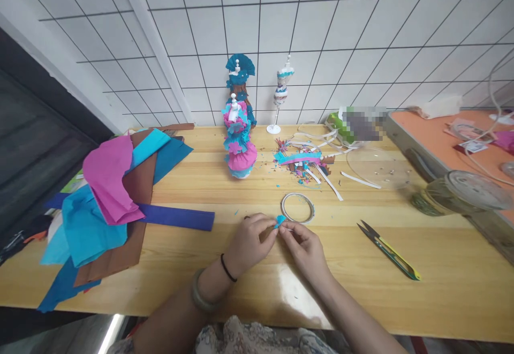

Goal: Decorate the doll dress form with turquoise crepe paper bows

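Note:
My left hand (249, 241) and my right hand (305, 247) meet low over the wooden table (441, 268). Both pinch a small blue scrap of crepe paper (279, 220) between their fingertips. Just beyond them lies a roll of thin tape (297, 207). A pink and blue paper-dressed doll figure (240, 145) stands further back, with a teal-dressed one (240, 78) behind it and a small mannequin on a white stand (280, 92) to its right.
Sheets of pink, blue, brown and purple crepe paper (116, 198) pile up at the left. Paper scraps and strips (305, 164) lie in the middle back. Thread snips (388, 249) lie at the right, near a clear lid (377, 167) and a glass jar (458, 193).

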Available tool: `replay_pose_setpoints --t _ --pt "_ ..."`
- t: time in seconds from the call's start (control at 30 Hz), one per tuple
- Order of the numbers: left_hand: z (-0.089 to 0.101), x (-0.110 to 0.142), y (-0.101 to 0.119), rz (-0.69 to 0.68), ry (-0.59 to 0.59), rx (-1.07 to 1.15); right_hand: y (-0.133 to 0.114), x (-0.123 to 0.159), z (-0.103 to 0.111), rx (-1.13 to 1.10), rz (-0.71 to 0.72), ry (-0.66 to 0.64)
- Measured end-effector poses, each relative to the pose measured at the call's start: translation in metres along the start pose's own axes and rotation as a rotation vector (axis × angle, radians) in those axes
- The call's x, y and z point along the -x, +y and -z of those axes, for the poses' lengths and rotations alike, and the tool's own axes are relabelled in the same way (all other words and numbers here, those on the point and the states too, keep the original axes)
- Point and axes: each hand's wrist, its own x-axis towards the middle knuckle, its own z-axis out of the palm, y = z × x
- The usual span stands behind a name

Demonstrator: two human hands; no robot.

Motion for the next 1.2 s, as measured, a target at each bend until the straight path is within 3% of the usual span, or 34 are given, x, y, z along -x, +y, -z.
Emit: replay_pose_setpoints --t 0.17,0.53,1.2 --pt "0.0014 0.0011 -0.0001 -0.097 -0.016 -0.172 0.0019 0.0000 0.0008 0.075 0.041 -0.008" --pt "-0.0010 0.0014 -0.0015 -0.069 -0.019 -0.307 0.0039 -0.0004 -0.0001 0.269 0.131 -0.020" --pt "-0.0028 0.0027 0.0026 -0.119 -0.025 -0.537 0.0029 -0.0018 -0.0017 0.334 0.171 -0.003"
